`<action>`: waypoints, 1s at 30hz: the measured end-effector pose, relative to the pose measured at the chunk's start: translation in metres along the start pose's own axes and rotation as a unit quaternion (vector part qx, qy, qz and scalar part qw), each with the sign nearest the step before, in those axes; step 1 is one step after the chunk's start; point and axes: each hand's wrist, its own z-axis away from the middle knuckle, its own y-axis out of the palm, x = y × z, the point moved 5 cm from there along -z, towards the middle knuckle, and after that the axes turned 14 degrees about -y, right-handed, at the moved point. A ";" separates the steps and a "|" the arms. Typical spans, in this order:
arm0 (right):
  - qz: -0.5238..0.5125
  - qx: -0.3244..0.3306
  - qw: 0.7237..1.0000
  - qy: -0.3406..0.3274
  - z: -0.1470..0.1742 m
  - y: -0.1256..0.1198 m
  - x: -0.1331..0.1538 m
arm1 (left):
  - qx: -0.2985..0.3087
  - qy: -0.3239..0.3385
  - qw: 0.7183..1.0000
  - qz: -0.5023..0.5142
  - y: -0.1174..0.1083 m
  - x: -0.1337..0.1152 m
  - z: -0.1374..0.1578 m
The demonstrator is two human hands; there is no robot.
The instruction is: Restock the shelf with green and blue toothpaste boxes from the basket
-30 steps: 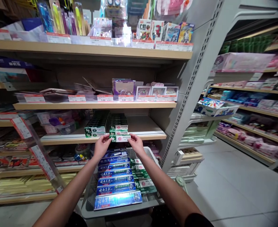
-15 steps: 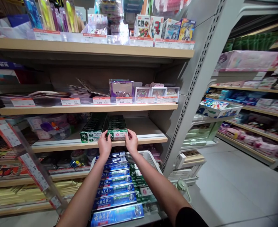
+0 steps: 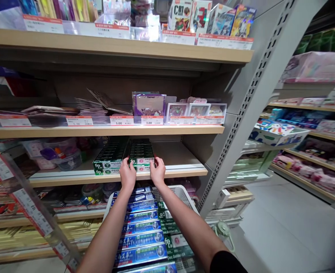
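Observation:
Green toothpaste boxes (image 3: 141, 163) stand in a row on the lower shelf, their front ends stacked two high. My left hand (image 3: 128, 173) grips the left side of this front stack, thumb against the box face. On its right side, my right hand (image 3: 157, 170) presses with curled fingers. A neighbouring row of green toothpaste boxes (image 3: 107, 166) stands just left of my left hand. Below my forearms, a light grey basket (image 3: 184, 193) holds blue toothpaste boxes (image 3: 144, 239) and more green boxes (image 3: 176, 240).
Above is a shelf board (image 3: 104, 131) carrying price tags and small packs. Plastic tubs (image 3: 67, 157) sit left on the lower shelf. A slotted grey upright (image 3: 241, 113) bounds the shelf at right. A slanted price-tag strip (image 3: 30, 206) juts out at left.
The view has moved closer to the shelf. Both hands remain at the sides of the green stack, and a lower box front now shows more clearly beneath the upper one.

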 end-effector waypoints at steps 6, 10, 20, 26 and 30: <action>0.029 0.005 1.000 0.010 -0.004 0.002 -0.003 | -0.011 0.001 1.000 -0.010 0.004 -0.003 -0.006; 0.025 0.004 1.000 0.001 -0.004 0.005 -0.008 | 0.000 -0.002 1.000 -0.002 0.007 -0.005 -0.003; -0.038 0.008 0.998 -0.048 0.001 -0.053 -0.003 | 0.065 0.094 0.993 -0.030 -0.026 -0.034 0.050; 0.013 0.185 0.979 -0.088 0.038 -0.108 -0.009 | 0.302 0.147 0.940 -0.067 -0.023 -0.060 0.124; 0.113 0.385 0.916 -0.024 0.077 -0.107 -0.045 | 0.533 0.147 0.813 -0.181 0.023 -0.038 0.188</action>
